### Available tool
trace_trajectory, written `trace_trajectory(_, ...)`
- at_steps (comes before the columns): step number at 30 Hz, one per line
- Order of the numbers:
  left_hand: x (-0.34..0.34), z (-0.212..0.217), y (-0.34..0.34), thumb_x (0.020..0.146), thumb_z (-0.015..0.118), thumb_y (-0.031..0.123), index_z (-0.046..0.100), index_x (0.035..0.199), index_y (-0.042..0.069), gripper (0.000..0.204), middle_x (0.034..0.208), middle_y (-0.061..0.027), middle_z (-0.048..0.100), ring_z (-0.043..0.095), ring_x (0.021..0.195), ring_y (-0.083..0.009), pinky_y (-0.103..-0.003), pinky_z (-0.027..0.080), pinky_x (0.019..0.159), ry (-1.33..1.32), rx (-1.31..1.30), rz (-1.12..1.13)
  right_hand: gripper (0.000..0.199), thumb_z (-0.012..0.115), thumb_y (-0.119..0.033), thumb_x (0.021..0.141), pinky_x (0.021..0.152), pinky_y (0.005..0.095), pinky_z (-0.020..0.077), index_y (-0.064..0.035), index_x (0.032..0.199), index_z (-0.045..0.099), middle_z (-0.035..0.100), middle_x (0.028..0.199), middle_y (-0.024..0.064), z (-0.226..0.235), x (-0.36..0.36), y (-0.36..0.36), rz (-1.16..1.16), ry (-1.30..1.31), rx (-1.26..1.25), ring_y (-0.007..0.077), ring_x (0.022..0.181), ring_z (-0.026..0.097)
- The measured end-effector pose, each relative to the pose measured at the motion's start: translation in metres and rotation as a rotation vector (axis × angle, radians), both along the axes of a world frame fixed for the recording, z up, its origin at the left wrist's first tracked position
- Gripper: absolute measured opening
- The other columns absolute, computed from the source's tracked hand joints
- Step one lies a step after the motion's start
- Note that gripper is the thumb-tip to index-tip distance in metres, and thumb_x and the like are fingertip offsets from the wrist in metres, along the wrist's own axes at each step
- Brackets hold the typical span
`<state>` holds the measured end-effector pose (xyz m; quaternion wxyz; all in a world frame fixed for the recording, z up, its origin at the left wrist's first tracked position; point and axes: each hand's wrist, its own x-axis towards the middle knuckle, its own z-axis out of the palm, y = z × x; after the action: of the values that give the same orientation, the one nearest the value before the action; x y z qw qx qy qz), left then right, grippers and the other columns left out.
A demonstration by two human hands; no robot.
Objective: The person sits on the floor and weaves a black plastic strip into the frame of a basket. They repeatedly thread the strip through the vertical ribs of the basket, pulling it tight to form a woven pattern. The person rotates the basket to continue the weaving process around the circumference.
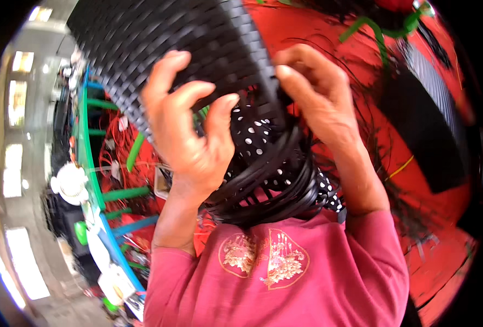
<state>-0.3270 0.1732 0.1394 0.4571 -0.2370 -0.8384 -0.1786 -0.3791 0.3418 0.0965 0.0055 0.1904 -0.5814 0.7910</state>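
Note:
A black panel woven from flat plastic strips [181,49] stands in front of me, its side edge folded along the right. My left hand [189,136] is open over its lower part, fingers curled and apart, holding nothing. At the panel's right edge my right hand [323,98] is closed, thumb and fingertips pinching the edge; any loose strip between them is hidden. Below the hands, loose black plastic strips [263,185] loop in a bundle across my lap. Black cloth with white dots [252,136] shows beneath them.
Red flooring [438,272] lies around me, with thin dark scraps at right. A curved black ribbed piece [421,125] lies there too. A green and blue frame [91,158] stands at left, beside a white fan-like object [71,183]. Green tubing [380,38] is at far right.

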Motion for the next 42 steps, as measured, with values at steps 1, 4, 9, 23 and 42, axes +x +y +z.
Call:
trace_trajectory(1,0.006,0.0,-0.013,0.084,0.067,0.002,0.055,0.093,-0.002,0.016,0.124,-0.0228,0.051,0.051,0.117,-0.0352,-0.049,0.038,0.104,0.069,0.13,-0.072,0.008,0.06,-0.009,0.09,0.06,0.0207,0.0425,-0.0003,0.091,0.061,0.059,0.074,-0.0032,-0.002,0.001,0.0,0.009,-0.058,-0.06,0.0037,0.067,0.053)
trace_trajectory(4,0.043,0.001,-0.055,0.089,0.059,0.0,0.053,0.102,-0.005,0.015,0.122,-0.0217,0.051,0.051,0.114,-0.0297,-0.043,0.039,0.1,0.174,0.333,0.106,0.024,0.06,-0.005,0.089,0.069,0.0189,0.0434,0.0,0.113,0.059,0.064,0.087,0.0008,0.001,0.008,0.0,-0.052,-0.105,-0.102,0.0043,0.076,0.055)
trace_trajectory(9,0.077,-0.063,-0.116,0.09,0.062,0.004,0.057,0.104,0.0,0.016,0.103,-0.0052,0.059,0.053,0.088,-0.0082,-0.022,0.044,0.078,-0.118,0.799,0.306,0.035,0.054,-0.004,0.093,0.078,0.0217,0.0458,0.0058,0.126,0.052,0.067,0.095,0.0075,0.015,0.024,-0.012,-0.165,-0.012,-0.078,0.0089,0.085,0.061)
trace_trajectory(23,0.044,-0.101,-0.131,0.091,0.059,0.018,0.061,0.108,0.002,0.023,0.097,-0.0026,0.062,0.055,0.089,-0.0123,-0.027,0.044,0.081,-0.617,0.957,-0.21,0.035,0.053,-0.014,0.096,0.08,0.0319,0.0517,0.0064,0.124,0.051,0.064,0.105,0.0126,0.004,0.025,-0.008,-0.192,0.021,0.088,0.0191,0.09,0.064)
trace_trajectory(42,0.001,-0.092,-0.161,0.085,0.066,0.015,0.06,0.08,0.002,0.016,0.122,-0.0143,0.048,0.045,0.112,-0.0239,-0.036,0.033,0.093,-0.401,0.856,-0.537,0.035,0.057,-0.025,0.096,0.067,0.0255,0.0525,-0.0019,0.122,0.055,0.063,0.096,0.0064,-0.003,0.044,-0.034,-0.506,0.006,0.092,0.0133,0.077,0.061)
